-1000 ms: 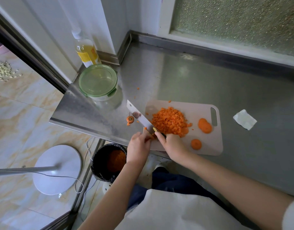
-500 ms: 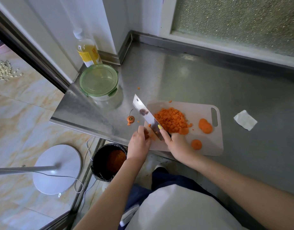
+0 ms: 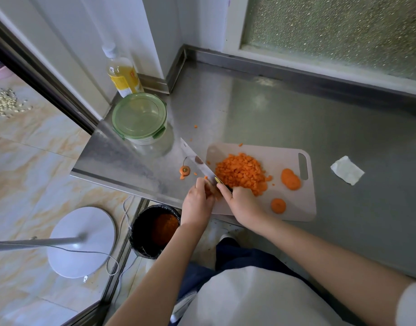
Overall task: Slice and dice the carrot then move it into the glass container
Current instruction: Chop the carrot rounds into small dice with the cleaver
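Looking down at the work, we cannot see the handle of the knife [image 3: 197, 162]: our right hand [image 3: 243, 203] is wrapped around it, forefinger laid along the back of the blade, and only the steel shows, slanting away to the far left over the counter [image 3: 272, 109]. Our left hand [image 3: 197, 201] sits curled just beside the blade at the near left corner of the cutting board [image 3: 296, 208]. Orange bits show between the two hands, but we cannot tell whether those fingers pinch any of them.

The diced carrot [image 3: 241, 172] lies heaped on the board just right of the blade, with overlapping carrot slices [image 3: 290, 179] near the board's handle slot and a lone slice [image 3: 278, 205] nearer us. The carrot top [image 3: 184, 170] lies on the steel left of the blade. The glass container [image 3: 141, 118] stands at the counter's far left corner with its green lid on, so its inside is hard to read; a bottle [image 3: 123, 74] stands behind it.

The board's near left corner sits at the counter's front edge, with a bin [image 3: 155, 231] on the floor below. Bare steel spreads to the right and beyond the board, where a folded tissue [image 3: 346, 170] lies.
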Available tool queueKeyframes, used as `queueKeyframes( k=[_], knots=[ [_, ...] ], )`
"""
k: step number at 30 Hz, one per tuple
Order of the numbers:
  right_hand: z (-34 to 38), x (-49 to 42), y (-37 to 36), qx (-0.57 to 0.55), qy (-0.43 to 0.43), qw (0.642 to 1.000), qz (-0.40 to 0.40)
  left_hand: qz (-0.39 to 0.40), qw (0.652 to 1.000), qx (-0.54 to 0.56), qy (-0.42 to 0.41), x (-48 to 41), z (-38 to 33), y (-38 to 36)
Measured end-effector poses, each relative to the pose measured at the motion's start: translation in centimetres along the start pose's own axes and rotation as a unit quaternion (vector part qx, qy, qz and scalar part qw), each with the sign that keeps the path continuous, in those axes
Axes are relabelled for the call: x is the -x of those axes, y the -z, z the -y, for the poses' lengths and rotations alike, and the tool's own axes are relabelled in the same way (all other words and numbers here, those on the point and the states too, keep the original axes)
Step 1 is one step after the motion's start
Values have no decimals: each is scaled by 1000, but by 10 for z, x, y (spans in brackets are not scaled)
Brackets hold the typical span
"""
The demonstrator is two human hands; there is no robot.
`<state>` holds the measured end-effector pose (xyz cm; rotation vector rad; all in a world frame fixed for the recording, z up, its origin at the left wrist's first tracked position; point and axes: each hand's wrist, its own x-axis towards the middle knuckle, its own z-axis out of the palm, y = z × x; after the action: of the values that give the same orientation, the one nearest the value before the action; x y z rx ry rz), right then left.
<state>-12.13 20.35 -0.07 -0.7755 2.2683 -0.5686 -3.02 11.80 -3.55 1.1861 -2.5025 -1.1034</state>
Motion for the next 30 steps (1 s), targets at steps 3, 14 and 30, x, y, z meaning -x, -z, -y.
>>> queueKeyframes(
  k=[3, 14, 30],
  knots=[
    [-3, 1, 4, -28, -15, 999, -19, 6, 1000, 5, 0, -1, 3, -1],
    [-5, 9, 5, -9, -16, 1000, 2, -2, 1000, 13, 12, -5, 3, -5],
    [-10, 0, 23, -97, -13, 993, -63, 31, 999, 10, -5, -8, -10, -9]
  ],
)
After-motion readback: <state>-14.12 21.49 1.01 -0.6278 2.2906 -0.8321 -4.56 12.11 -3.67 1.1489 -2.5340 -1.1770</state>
